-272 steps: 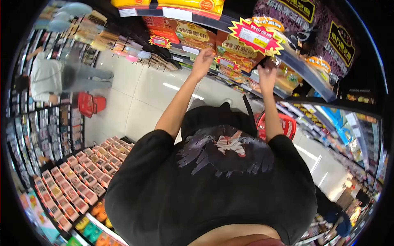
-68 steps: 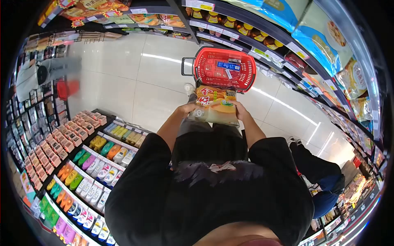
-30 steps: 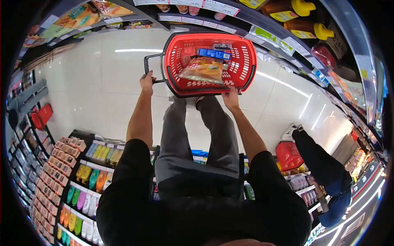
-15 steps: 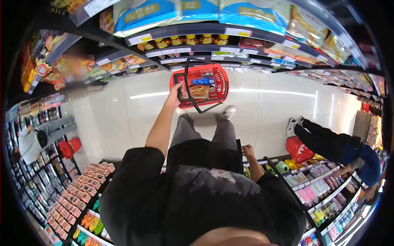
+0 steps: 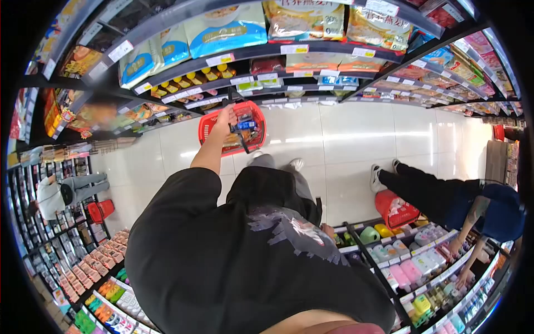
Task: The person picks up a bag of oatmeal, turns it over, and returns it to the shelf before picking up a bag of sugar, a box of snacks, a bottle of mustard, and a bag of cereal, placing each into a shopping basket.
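Note:
My left hand is closed around the dark handle of a red shopping basket, which hangs low over the floor in front of me. Inside the basket lie a blue packet and other packaged goods, partly covered by my hand and the handle. My right hand hangs down by my side, near the shelves behind me. Only a small part of it shows past my black shirt, and its fingers are hidden.
Shelves ahead hold blue-and-white bags, oatmeal bags and yellow-capped bottles. At right, a person in dark clothes reaches into bottle shelves, a red basket beside them. Another person stands left near a red basket.
The view has shifted along the aisle, so the shelf goods ahead appear further left. My basket and left hand sit further left in view. My right hand is now mostly hidden behind my shirt.

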Tool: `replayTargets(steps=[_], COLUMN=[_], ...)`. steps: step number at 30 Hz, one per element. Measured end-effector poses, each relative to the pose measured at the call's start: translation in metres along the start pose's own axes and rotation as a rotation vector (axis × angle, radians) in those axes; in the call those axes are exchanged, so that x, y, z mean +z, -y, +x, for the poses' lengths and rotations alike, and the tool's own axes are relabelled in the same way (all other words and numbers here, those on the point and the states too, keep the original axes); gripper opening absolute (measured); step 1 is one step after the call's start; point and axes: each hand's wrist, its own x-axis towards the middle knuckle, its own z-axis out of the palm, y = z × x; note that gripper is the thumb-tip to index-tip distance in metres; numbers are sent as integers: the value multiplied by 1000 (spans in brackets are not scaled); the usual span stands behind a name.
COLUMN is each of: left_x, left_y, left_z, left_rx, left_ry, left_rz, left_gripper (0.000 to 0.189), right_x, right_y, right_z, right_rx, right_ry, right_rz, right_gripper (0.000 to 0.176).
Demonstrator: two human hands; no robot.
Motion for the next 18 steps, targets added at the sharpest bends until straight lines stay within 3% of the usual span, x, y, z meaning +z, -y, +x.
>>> replayTargets(steps=[3, 4, 12, 18], left_x=[19, 26, 100, 135], left_y=[3, 7, 51, 97], left_z=[1, 2, 28, 70], left_rx=[15, 19, 22, -160], left_ry=[-121, -112, -53, -75], left_rz=[71, 73, 113, 169], left_gripper=[41, 39, 36, 33], right_x=[-31, -40, -141, -238], right_y=[77, 111, 257, 384], right_z=[6, 6, 145, 222], right_rx=[451, 464, 43, -269], right_ry=[26, -122, 35, 8], right_rz=[633, 552, 129, 39], right_gripper=[21, 22, 29, 30])
